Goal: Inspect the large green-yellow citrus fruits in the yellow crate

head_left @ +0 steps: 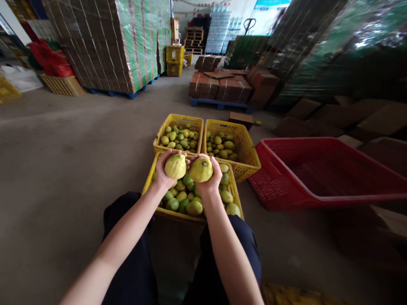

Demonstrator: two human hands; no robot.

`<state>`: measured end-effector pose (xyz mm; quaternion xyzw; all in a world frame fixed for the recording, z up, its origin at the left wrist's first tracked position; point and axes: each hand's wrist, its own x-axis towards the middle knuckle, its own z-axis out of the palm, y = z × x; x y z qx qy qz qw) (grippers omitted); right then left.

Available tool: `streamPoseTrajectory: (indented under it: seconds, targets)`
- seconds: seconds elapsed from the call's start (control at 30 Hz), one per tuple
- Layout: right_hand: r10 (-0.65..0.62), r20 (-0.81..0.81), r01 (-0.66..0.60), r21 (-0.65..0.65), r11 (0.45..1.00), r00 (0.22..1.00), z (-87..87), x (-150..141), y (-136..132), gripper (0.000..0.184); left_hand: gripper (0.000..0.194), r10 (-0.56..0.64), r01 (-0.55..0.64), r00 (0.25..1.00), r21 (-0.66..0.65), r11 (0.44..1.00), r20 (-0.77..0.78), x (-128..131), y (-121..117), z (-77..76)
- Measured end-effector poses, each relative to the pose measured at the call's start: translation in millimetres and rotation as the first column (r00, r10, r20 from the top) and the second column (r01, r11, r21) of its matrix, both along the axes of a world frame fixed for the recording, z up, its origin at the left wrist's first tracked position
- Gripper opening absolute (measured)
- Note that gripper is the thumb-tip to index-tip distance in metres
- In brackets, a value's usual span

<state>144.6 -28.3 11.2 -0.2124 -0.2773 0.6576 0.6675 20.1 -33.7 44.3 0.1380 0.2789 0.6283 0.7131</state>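
Observation:
My left hand (161,173) is wrapped round a ridged, yellow-green lemon (175,166) with a nubbed tip. Close beside it, my right hand (216,175) grips another yellow-green lemon (201,170), its dark stem end turned up. Both are held above the near yellow crate (239,202), in which many green and yellow lemons (194,208) lie. Just beyond stand two more yellow crates, a left one (182,117) and a right one (246,148), each with similar fruit inside. My hands and wrists hide part of the near crate's contents.
A large red crate (273,190) stands at the right, near flattened cardboard (318,118). Further off, bundled cartons (219,87) rest on a blue pallet (216,103). Tall wrapped stacks rise at the left (92,42) and right (318,46). Concrete floor (79,161) extends leftward.

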Motion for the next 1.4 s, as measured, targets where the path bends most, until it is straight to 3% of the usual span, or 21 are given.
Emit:
streamPoseTrajectory:
  seconds: [0.37,0.53,0.7,0.8,0.97,1.23,1.4]
  targets:
    - [-0.014,-0.068,0.008,-0.098,0.995,0.998,-2.4,-4.2,3.2,0.027,0.035,0.048,-0.035,0.989,-0.095,0.995,0.141,3.5,0.1,7.5]
    - [-0.049,-0.171,0.008,-0.23,0.973,0.984,-1.5,-6.4,2.3,0.025,0.035,0.134,-0.093,0.964,-0.18,0.979,0.23,6.1,3.6,1.9]
    - [-0.13,-0.275,0.032,-0.336,0.941,0.953,1.5,-5.8,1.8,0.023,0.039,0.118,-0.082,0.962,-0.152,0.985,0.246,9.3,7.9,-3.5]
    - [-0.116,-0.288,0.019,-0.319,0.947,0.951,0.1,-5.8,4.5,0.023,0.041,0.11,-0.058,0.964,-0.211,0.976,0.242,10.2,11.2,-5.5]
    - [-0.13,-0.294,0.013,-0.368,0.93,0.947,-8.5,-8.8,13.6,0.016,0.04,0.184,-0.122,0.96,-0.276,0.953,0.212,11.0,15.7,-10.7]
    - [-0.228,-0.272,0.076,-0.474,0.877,0.935,-27.5,-15.5,27.3,0.032,0.038,0.205,-0.154,0.966,-0.289,0.945,0.156,13.3,16.4,-10.1]
    - [-0.253,-0.264,0.075,-0.539,0.839,0.931,-29.4,-15.0,30.6,0.034,0.039,0.18,-0.128,0.97,-0.292,0.948,0.162,14.2,18.8,-13.6]
